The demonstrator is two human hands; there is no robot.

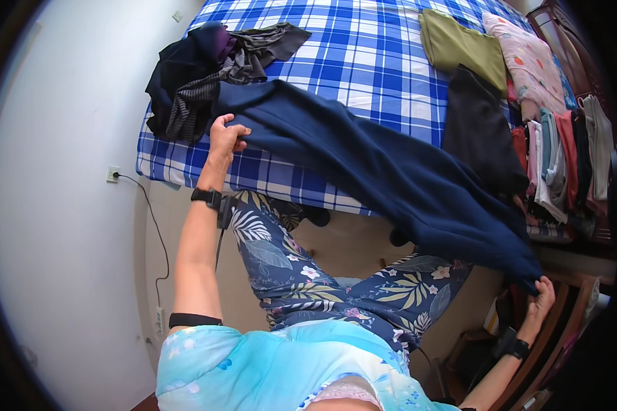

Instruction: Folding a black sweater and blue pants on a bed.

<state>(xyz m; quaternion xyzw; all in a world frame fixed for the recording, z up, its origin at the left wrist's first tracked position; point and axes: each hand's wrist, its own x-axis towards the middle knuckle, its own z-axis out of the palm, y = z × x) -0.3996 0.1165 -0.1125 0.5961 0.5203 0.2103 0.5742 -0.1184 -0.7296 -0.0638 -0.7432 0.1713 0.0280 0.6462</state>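
Note:
A long navy blue garment (370,149), perhaps trousers, stretches diagonally from the bed's left side down past my right knee. At its left end my left hand (229,134) grips the near edge of the cloth between thumb and fingers. My right hand (540,299) pinches the other end, low at the right and off the bed. Between the hands the fabric hangs in loose lengthwise folds. A heap of dark clothes (185,77), with a grey striped piece (198,100) in it, touches the garment's left end.
The bed has a blue and white checked sheet (360,56). At its right lie olive folded cloth (460,43), a black garment (478,128), a pink pillow (527,61) and a row of folded clothes (560,159). A wooden chair (560,313) stands by my right arm; a cord (157,231) runs along the left wall.

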